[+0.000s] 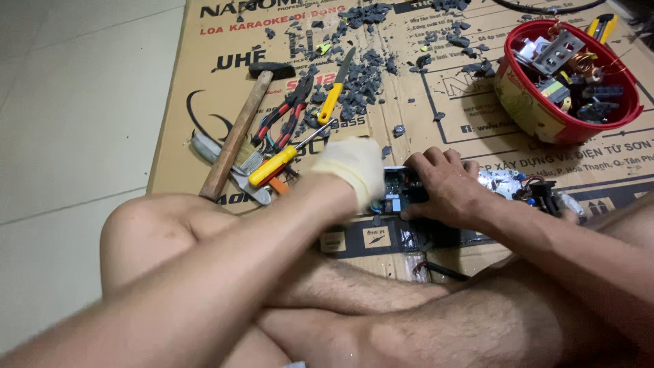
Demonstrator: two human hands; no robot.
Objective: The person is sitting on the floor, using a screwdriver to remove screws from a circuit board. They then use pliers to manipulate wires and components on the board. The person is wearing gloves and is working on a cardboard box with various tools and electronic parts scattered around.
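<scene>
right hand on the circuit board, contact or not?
Touching. The head view shows the right hand pressed flat on the dark circuit board, fingers spread over its right part with no gap visible.

Pale tiled floor [75,102] under a flattened, printed cardboard sheet [449,109], dimly lit.

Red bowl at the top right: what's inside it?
The red bowl holds salvaged parts: a perforated grey metal bracket, copper wire coils and dark components. Whatever lies beneath that pile is covered.
</scene>
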